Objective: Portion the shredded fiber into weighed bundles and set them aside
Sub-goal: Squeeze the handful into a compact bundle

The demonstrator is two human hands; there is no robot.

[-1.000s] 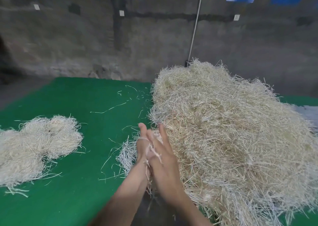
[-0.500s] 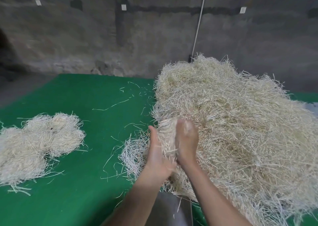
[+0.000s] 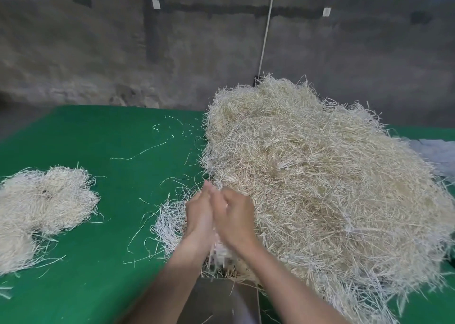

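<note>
Head view, single frame. My left hand (image 3: 199, 216) and right hand (image 3: 234, 214) meet palm to palm at lower centre of the frame, against the near left edge of the big pile of shredded fiber (image 3: 320, 188). A small tuft of fiber (image 3: 221, 252) shows between the heels of the hands and hangs out below the wrists. The left fingers run fairly straight, pointing away from me and pressing flat on the tuft. The right fingers are smeared by blur; I cannot tell whether they curl round the tuft or lie flat on it. The pile fills the right half of the green table top (image 3: 110, 249). A thin loose clump (image 3: 168, 222) lies just left of my left hand. The finished bundles (image 3: 44, 208) sit at the left edge of the frame, well apart from the pile. Stray strands (image 3: 138, 154) are scattered across the green between them. A grey surface (image 3: 221, 299) shows at bottom centre, under my forearms.
</note>
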